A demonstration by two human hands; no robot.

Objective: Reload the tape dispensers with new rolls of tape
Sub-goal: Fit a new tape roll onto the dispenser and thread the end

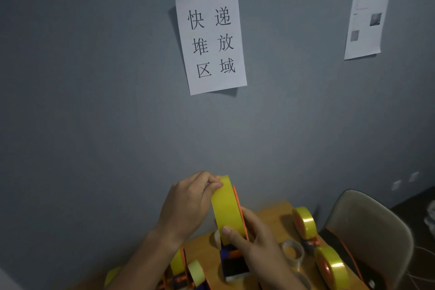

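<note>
Left hand [188, 200] pinches the top edge of the yellow roll [227, 207], raised above the tabletop [270, 219]. Right hand [253, 235] grips the roll's lower rim and the orange dispenser [235, 259] beneath. Roll stands on edge, axis horizontal, directly above the dispenser; the tape end likely must come down from the left hand's side.

Landmark: the dispenser [235, 263] I hold above the table [270, 214].
On it: tape roll [227, 207], upright.
My left hand [188, 202]: left of the roll, pinching its top.
My right hand [254, 235]: right of it, thumb on the roll.
Left, lower: another dispenser [186, 271].
Right: two loaded dispensers [303, 221], an empty core [292, 252] between.
Far right: chair [369, 231].
Behind, above: wall sign [210, 42].
</note>
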